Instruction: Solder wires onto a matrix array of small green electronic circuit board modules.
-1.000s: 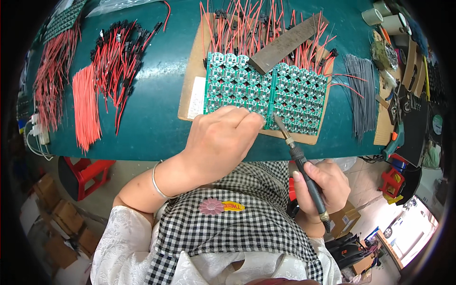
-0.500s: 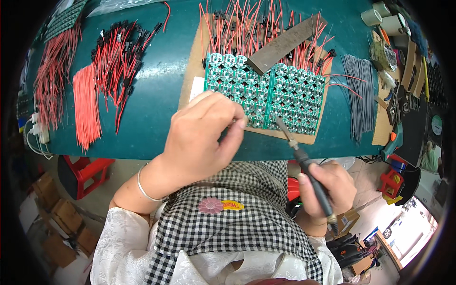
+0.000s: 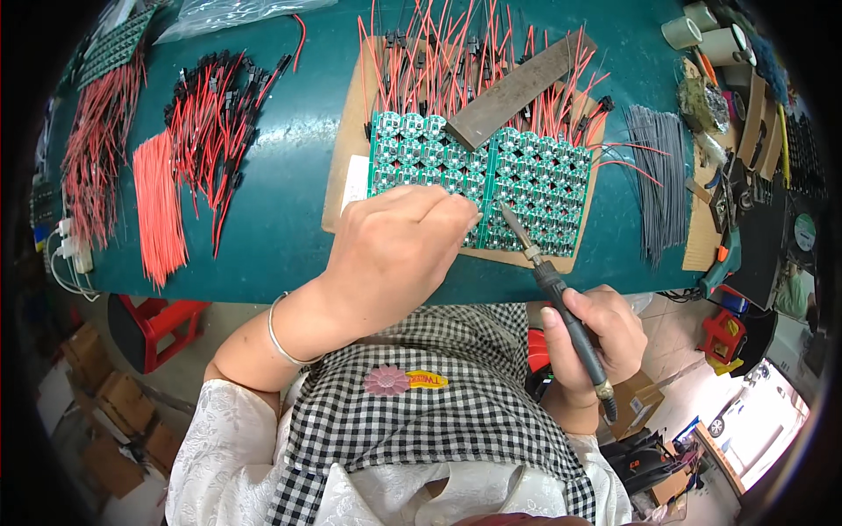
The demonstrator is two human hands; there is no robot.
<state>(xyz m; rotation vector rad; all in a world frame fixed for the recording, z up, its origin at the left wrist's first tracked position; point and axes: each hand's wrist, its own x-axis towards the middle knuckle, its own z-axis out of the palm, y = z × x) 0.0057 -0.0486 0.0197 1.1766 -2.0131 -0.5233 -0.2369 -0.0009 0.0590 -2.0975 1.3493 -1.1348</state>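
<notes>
Green circuit boards (image 3: 539, 180) lie in a joined panel on a brown cardboard sheet (image 3: 517, 259). Red wires with black connectors (image 3: 421, 57) stick out from the panel's far side. A flat dark metal bar (image 3: 522, 92) rests slantwise across the wires and the panel's far edge. Over the near part of the boards, my left hand (image 3: 399, 241) is closed in a pinch; whatever sits between its fingertips is hidden. My right hand (image 3: 605, 342) grips a soldering iron (image 3: 554, 287) by its black handle. The iron's tip is over the boards, just right of my left fingertips; contact cannot be made out.
Left on the green table (image 3: 289, 219) lie red wires (image 3: 158, 210), connector leads (image 3: 215, 114) and more wired boards (image 3: 105, 140). Dark grey wires (image 3: 658, 184) lie to the right, before tools and white spools (image 3: 724, 44). A red stool (image 3: 158, 320) stands below left.
My left hand has shifted right, its fingertips nearing the iron. The soldering iron's tip has moved slightly left and farther over the boards, with my right hand following.
</notes>
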